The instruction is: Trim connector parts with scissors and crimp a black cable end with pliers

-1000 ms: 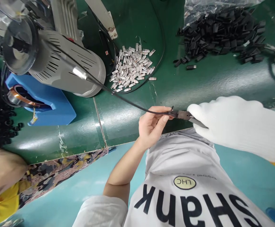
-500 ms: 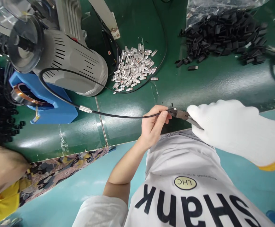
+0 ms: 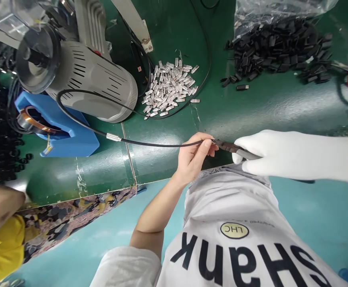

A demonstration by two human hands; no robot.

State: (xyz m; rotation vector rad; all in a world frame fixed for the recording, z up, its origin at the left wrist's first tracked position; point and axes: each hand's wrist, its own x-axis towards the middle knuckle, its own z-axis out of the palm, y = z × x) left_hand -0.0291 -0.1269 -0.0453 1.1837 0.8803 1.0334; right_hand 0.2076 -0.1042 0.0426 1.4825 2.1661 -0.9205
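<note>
My bare left hand [image 3: 195, 156] pinches the end of a thin black cable [image 3: 150, 142] at the front edge of the green bench. The cable runs left, carries a small silver sleeve [image 3: 113, 137], and loops up toward the grey machine. My right hand [image 3: 293, 155], in a white glove, is closed round the handles of small pliers [image 3: 229, 146]. The jaws of the pliers meet the cable end right at my left fingertips.
A grey motor-like machine [image 3: 84, 75] stands at the back left beside a blue tray [image 3: 69, 131]. A heap of small silver metal shells [image 3: 169, 87] lies mid-bench; black plastic housings [image 3: 281, 48] spill from a bag at the back right. Another person's yellow sleeve [image 3: 0, 247] shows at the lower left.
The cable has dropped from a taut line near the machine to a loose loop on the bench, its silver sleeve sliding down. My gloved hand has flattened and shifted slightly right.
</note>
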